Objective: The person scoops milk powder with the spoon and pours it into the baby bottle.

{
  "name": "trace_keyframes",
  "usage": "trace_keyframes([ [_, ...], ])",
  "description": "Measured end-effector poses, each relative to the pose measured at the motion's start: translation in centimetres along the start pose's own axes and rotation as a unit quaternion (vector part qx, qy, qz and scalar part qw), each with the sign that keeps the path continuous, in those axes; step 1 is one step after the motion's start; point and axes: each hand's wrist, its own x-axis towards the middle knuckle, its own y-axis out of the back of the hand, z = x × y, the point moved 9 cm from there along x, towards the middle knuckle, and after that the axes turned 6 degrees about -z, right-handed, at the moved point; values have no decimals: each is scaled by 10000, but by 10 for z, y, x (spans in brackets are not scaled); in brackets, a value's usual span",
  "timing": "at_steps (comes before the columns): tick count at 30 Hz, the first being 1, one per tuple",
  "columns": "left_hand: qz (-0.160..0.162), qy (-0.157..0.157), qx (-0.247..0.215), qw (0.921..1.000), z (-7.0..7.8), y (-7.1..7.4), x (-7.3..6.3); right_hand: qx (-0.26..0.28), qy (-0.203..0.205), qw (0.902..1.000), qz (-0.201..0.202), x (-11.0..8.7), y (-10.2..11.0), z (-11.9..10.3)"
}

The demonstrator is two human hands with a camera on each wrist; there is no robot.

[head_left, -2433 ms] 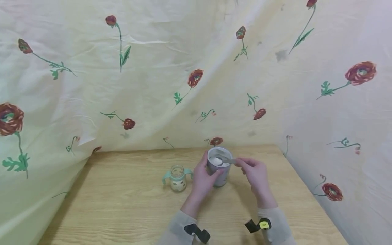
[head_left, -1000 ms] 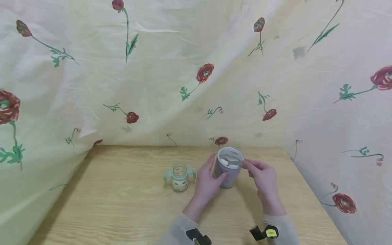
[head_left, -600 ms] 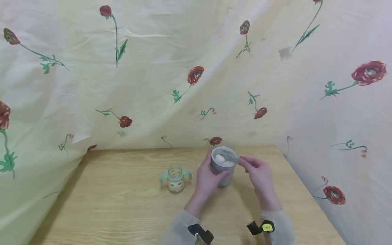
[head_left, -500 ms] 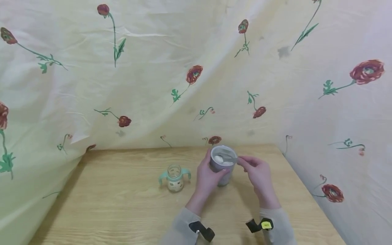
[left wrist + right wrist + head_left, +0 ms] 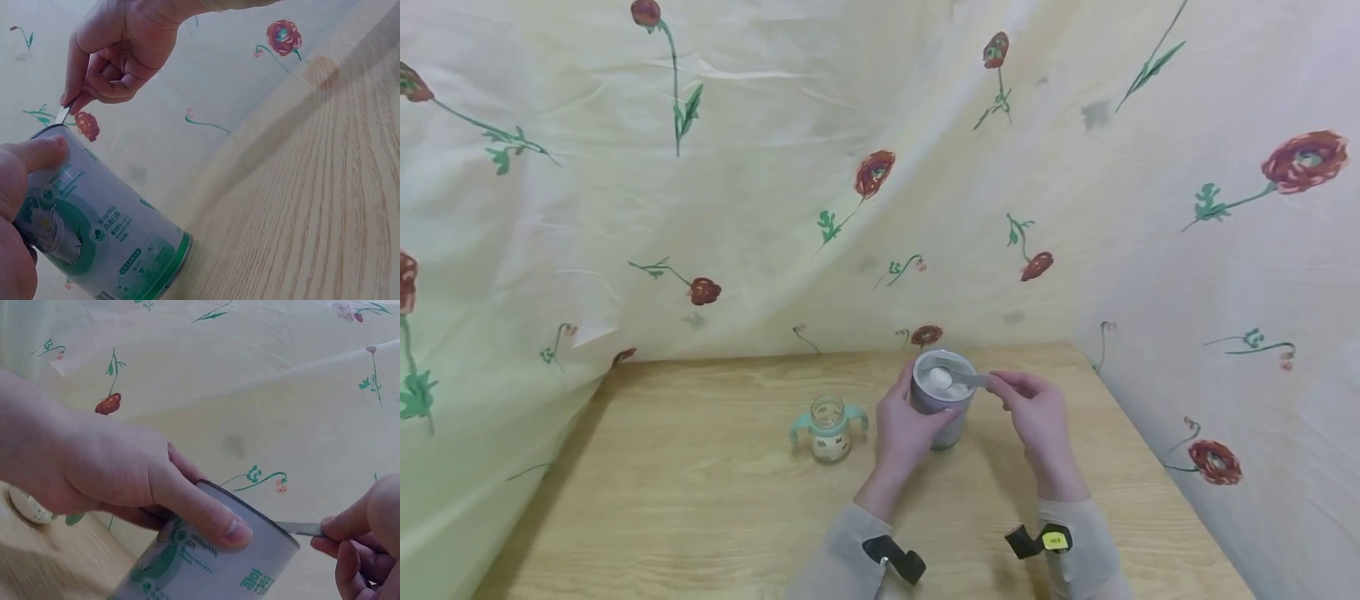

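My left hand (image 5: pixel 906 429) wraps round a milk powder can (image 5: pixel 953 432), its thumb lying on the wall just below the rim. Green print covers the can (image 5: pixel 125 231) in the left wrist view, where it appears tilted. With thumb and fingers, my right hand (image 5: pixel 1039 415) pinches the grey handle of a scoop (image 5: pixel 977 381), which reaches over the rim into the can. A rounded white heap of powder (image 5: pixel 940 378) shows at the scoop's inner end, above more powder inside. The scoop's bowl is hidden in both wrist views.
Left of the can stands an open clear baby bottle (image 5: pixel 830 443) with two mint-green handles, on the wooden table (image 5: pixel 700 483). Flower-printed cloth (image 5: pixel 775 208) hangs behind and along both sides. Each sleeve carries a black wrist strap.
The scoop's end sat down in the powder a second ago; now a round white heap shows on it. Both hands keep their holds, and the head view has shifted.
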Motion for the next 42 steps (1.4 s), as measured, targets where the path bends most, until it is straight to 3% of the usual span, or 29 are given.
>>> trace_keyframes([
  [17, -22, -14, -42, 10000, 1, 6, 0, 11, 120, 9999, 118, 1, 1, -5],
  [29, -14, 59, -112, 9999, 3, 6, 1, -288, 63, 9994, 159, -1, 2, -11],
  [42, -7, 3, -67, 10000, 0, 8, -2, -127, 128, 9997, 173, -4, 1, -8],
])
